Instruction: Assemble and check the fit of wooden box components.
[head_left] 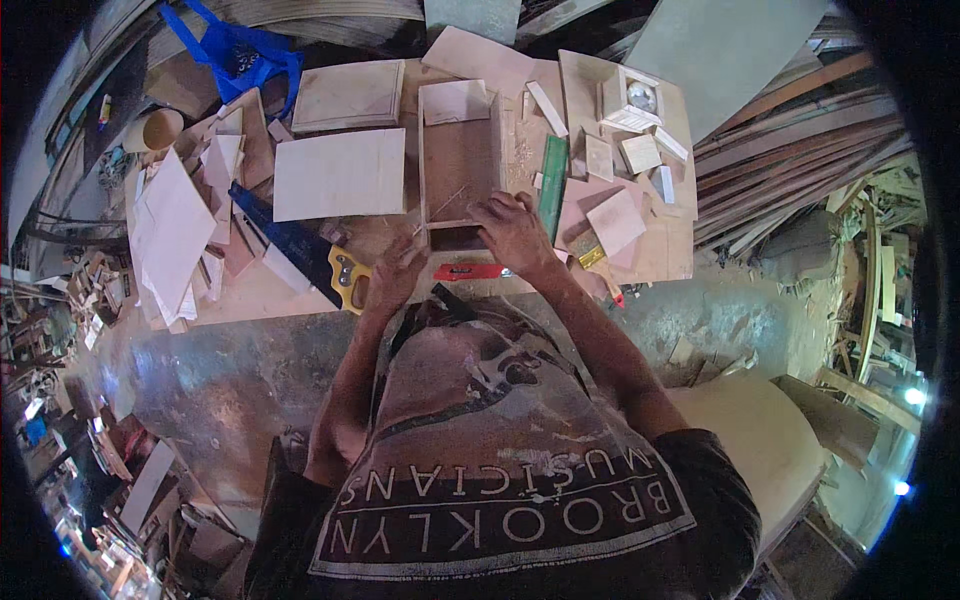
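Note:
On the workbench in front of me lies a shallow open wooden box (423, 165), with a small loose board inside its far end. My left hand (397, 265) has its fingers closed at the near left corner of the box. At the near right corner, my right hand (510, 230) grips the wall with bent fingers. Close to both hands lies a flat red tool (470, 271) on the bench edge. A handsaw (290, 248) with a dark blue blade and yellow handle rests left of my left hand. The undersides of my fingers are hidden.
Flat boards (340, 175) lie left of the box. Thin panels (175, 230) are piled farther left, near a blue bag (240, 62). On the right are a green straight strip (552, 185), small wood blocks (640, 153) and a wooden piece with a shiny round insert (641, 97).

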